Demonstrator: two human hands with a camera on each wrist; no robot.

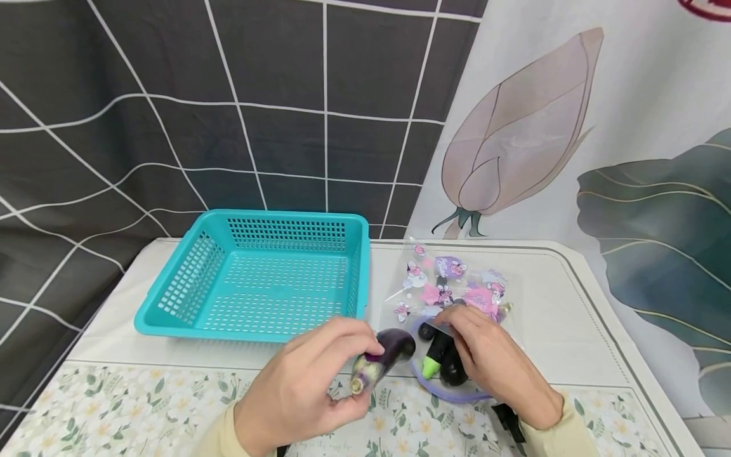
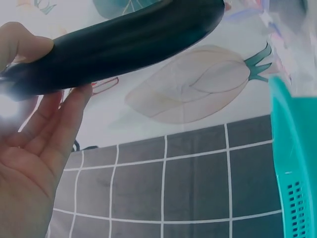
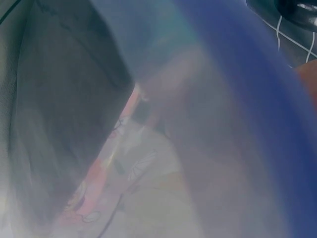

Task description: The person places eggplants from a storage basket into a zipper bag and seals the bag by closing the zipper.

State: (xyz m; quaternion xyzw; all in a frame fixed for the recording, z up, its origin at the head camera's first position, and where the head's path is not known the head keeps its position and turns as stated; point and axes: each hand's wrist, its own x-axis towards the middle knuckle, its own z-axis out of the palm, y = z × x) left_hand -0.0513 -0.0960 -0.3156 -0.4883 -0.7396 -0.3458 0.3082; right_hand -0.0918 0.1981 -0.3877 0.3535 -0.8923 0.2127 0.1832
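My left hand (image 1: pixel 311 384) pinches a dark purple eggplant (image 1: pixel 391 349) between thumb and fingers, its pale stem end pointing toward me. In the left wrist view the long glossy eggplant (image 2: pixel 133 42) slants up to the right, out of the fingers. My right hand (image 1: pixel 491 355) holds the mouth of a clear plastic bag (image 1: pixel 482 295) printed with pink and purple cartoon figures. The bag's purple rim (image 1: pixel 448 395) curves round several dark, glossy items (image 1: pixel 452 368), one with a bright green end (image 1: pixel 430 368). The right fingertips are partly hidden; the right wrist view shows mostly blurred bag film and the blue-purple rim (image 3: pixel 247 94).
A turquoise slotted basket (image 1: pixel 365 266) stands left of the bag, at the back of the table. A floral cloth (image 1: pixel 154 406) covers the table's front part. Behind hang a dark grid-patterned curtain (image 1: pixel 365 63) and a white floral one (image 1: pixel 422 216).
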